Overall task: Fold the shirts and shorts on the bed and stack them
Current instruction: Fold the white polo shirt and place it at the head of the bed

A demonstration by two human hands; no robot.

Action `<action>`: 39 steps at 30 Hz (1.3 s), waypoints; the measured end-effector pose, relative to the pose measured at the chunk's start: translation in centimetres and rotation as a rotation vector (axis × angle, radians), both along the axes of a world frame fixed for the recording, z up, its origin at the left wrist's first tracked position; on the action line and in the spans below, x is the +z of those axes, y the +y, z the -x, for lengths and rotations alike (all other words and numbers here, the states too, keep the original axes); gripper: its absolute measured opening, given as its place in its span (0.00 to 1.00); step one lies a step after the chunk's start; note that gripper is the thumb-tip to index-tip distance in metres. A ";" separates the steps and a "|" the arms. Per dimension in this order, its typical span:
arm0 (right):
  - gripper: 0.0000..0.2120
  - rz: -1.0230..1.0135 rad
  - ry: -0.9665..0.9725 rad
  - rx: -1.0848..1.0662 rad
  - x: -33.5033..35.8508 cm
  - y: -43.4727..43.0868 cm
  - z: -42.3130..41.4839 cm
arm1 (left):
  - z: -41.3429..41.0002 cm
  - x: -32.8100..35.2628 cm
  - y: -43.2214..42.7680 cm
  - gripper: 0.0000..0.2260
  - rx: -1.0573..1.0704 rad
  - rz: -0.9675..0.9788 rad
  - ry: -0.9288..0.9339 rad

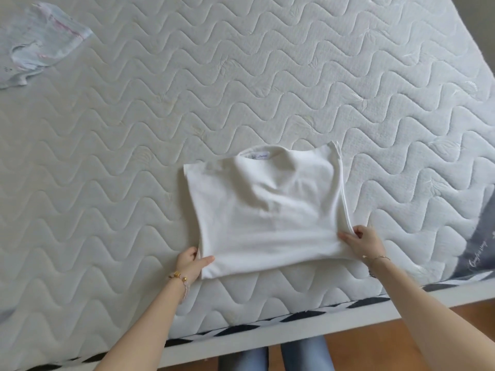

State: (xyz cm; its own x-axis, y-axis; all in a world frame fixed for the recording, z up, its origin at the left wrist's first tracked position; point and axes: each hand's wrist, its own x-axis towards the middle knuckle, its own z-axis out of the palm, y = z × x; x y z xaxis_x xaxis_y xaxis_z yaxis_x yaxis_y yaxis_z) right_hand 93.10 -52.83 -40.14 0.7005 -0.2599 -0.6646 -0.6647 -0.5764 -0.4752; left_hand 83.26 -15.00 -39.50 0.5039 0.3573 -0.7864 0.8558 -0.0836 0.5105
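1. Quilted white mattress (pixel 134 170) fills nearly all of my feed. Its wavy stitching runs out ahead of both hands and well off to either side of them. This is the top of the bed.
2. On it lies the white shirt (pixel 267 215), folded to a rough rectangle. It is spread between my operator's two hands and reaches away from them, and its middle is creased. I cannot tell whether its near edge is lifted off the mattress.
3. Behind the wrists, a pale bed frame (pixel 294 330) runs along the mattress's near side under a black-and-white trim band. Wooden floor (pixel 455 330) shows below it.
4. Far ahead of the left hand and out to its left, well apart from the shirt, a pale patterned garment (pixel 40 44) lies crumpled and unfolded. I cannot tell whether it is a shirt or shorts.
5. Out to the right of the right hand, a grey patch (pixel 479 253) with script lettering sits at the mattress's edge.
6. Between the forearms, below the frame, I see legs in blue jeans (pixel 302 354).
7. The left hand (pixel 191 263) grips the shirt's near left corner, thumb lying on top and fingers curled under the edge.
8. The right hand (pixel 361 242) pinches the near right corner, where the cloth bunches under its fingertips.
9. A gold bracelet (pixel 178 275) sits on the left wrist and a thin chain (pixel 379 257) on the right.
10. At the shirt's far edge, farthest from both hands, a small label (pixel 259 156) shows inside the collar.
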 end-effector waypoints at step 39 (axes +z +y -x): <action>0.07 0.092 -0.410 0.448 -0.7 8.3 -19.1 | -22.6 -0.6 1.0 0.04 -0.565 -0.466 -0.325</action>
